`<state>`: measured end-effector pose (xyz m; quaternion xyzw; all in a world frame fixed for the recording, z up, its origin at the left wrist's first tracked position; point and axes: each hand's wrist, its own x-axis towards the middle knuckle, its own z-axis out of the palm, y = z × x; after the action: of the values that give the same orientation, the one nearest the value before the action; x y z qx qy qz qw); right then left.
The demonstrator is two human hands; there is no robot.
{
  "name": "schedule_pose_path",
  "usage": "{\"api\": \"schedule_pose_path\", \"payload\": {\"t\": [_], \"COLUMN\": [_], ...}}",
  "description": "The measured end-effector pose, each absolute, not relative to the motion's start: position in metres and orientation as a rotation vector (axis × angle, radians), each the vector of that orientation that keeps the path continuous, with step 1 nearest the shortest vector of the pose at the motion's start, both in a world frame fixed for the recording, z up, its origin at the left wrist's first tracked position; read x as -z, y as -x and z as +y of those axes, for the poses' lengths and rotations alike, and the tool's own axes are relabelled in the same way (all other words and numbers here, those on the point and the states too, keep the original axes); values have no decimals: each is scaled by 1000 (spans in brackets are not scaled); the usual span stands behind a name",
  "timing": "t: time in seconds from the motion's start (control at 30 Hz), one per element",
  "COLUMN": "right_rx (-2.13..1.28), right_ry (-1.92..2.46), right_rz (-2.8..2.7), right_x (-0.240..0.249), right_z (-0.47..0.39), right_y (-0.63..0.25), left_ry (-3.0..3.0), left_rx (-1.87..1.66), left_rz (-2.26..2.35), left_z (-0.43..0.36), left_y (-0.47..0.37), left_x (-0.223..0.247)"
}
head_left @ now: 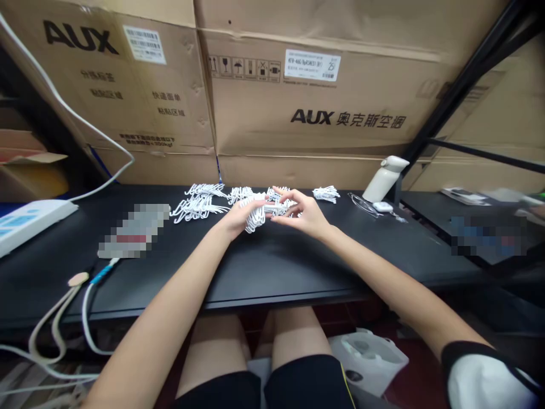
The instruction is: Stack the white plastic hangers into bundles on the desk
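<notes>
Above the black desk, my left hand (237,219) is closed around a bundle of white wire hooks (255,218), whose bent ends hang below the fingers. At the bundle's right end, my right hand (307,215) curls its thumb and fingers round the straight wire shafts; its exact contact is partly hidden. Behind and left of my hands lie piles of similar white hooks (198,208). More small piles sit at the back, partly covered by my fingers. Another white bundle (326,194) lies to the right of my right hand.
Large cardboard boxes (255,130) stand behind the black desk (272,267). On the left are a phone (135,230) with a cable and a white power strip (38,218). A cream bottle (383,179), glasses (364,205) and a white earphone case (382,207) lie right. A plastic bag (370,358) sits below.
</notes>
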<state>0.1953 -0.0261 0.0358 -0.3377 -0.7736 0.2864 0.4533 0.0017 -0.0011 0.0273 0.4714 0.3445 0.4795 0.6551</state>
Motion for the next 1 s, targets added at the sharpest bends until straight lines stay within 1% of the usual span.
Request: {"api": "schedule_pose_path", "payload": {"t": [0.1, 0.2, 0.4, 0.5, 0.63, 0.73, 0.8, 0.9, 1.0], "right_rx": [-594, -521, -622, -795, -1209, -1563, -1735, -1903, -1981], "right_ry": [800, 757, 752, 796, 779, 742, 737, 749, 700], "right_rz": [-1931, -1939, -1795, -1670, -1495, -1345, -1249, -1238, -1247], "right_x": [-41, -35, -14, -11, -12, -13, -14, -15, -16], "right_z": [-20, -14, -15, -17, -18, -17, -18, -22, -26], "right_y": [-181, -171, -166, -165, -162, -161, -163, -165, -164], "left_ry": [-1069, -1096, -1062, -1081, -1124, -1049, -961, -862, -809], "left_rx": [-1139, -1164, -1097, -1070, -1039, -1114, -1203, -1294, -1349], "left_rz": [771, 761, 717, 696, 628, 650, 697, 731, 712], "left_z": [2, 3, 1, -1, -2, -1, -1, -1, -2], "left_y": [2, 3, -3, -5, -4, -2, 0, 0, -2], "left_x": [-29, -29, -23, -22, -26, -29, -31, -34, -36]}}
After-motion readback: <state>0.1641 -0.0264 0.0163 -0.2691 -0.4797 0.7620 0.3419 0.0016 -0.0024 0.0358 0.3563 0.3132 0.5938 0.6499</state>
